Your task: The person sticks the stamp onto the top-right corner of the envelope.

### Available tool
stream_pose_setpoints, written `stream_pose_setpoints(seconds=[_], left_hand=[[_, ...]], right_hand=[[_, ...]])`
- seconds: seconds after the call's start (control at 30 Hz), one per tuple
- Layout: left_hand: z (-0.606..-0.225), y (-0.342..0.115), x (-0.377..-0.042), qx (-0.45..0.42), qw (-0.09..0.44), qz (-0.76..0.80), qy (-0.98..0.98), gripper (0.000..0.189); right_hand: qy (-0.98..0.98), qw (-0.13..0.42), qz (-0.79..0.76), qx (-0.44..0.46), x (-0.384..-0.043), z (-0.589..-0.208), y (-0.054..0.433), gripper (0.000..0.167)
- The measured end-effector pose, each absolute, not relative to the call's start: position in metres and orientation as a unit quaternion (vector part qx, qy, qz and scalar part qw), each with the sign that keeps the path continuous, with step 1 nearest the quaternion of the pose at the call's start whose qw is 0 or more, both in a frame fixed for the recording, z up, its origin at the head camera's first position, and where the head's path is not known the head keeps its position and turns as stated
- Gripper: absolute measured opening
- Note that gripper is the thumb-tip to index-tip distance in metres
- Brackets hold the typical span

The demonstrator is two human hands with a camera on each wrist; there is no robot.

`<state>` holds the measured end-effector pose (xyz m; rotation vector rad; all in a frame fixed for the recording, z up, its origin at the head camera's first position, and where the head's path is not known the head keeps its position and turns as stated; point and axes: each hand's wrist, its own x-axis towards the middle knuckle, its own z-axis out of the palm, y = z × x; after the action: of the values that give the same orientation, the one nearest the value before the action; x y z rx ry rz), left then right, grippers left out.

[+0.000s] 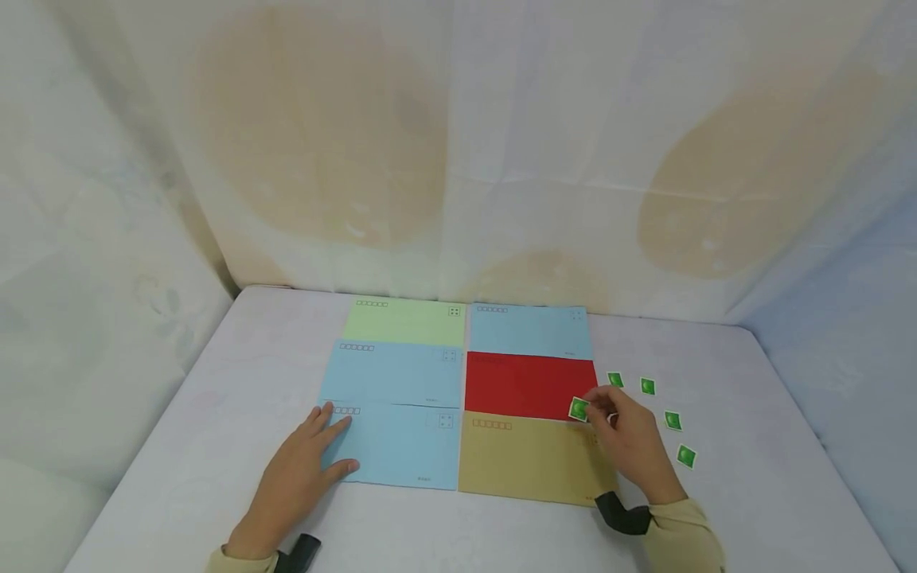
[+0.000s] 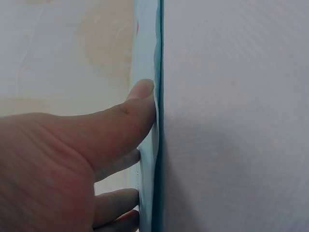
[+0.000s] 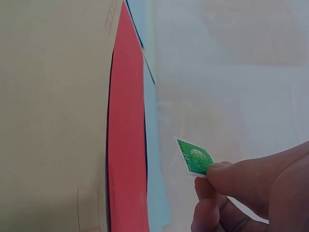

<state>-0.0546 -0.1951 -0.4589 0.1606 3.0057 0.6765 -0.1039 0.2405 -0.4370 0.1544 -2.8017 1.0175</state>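
Observation:
Between thumb and fingertips my right hand pinches a green postage stamp with a white perforated edge. In the head view the stamp overlaps the lower right of the red envelope, near the tan envelope. The right wrist view shows a globe-like design on the stamp, raised above the envelopes. My left hand rests with spread fingers on the left part of the nearest blue envelope. Its thumb lies along that envelope's near edge in the left wrist view.
Several loose green stamps lie on the white table right of the envelopes. Behind the red one is a blue envelope. In the left column, another blue envelope and a green envelope lie farther back. Curtains surround the table.

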Motion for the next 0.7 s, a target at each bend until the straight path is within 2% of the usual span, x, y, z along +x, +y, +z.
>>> stream_pose_setpoints(seconds=[0.3,0.53,0.7], left_hand=[[-0.459,-0.194,-0.053,0.051,0.037,0.23,0.971,0.069],[-0.461,-0.196,-0.054,0.054,0.02,0.226,0.972,0.068],[-0.459,-0.195,-0.054,0.052,0.033,0.228,0.972,0.069]], right_hand=[[-0.935,0.075,0.342,0.061,-0.11,-0.435,0.217,0.016],[-0.929,0.08,0.352,0.081,-0.114,-0.433,0.194,0.018],[-0.925,0.089,0.357,0.097,-0.117,-0.437,0.18,0.021]])
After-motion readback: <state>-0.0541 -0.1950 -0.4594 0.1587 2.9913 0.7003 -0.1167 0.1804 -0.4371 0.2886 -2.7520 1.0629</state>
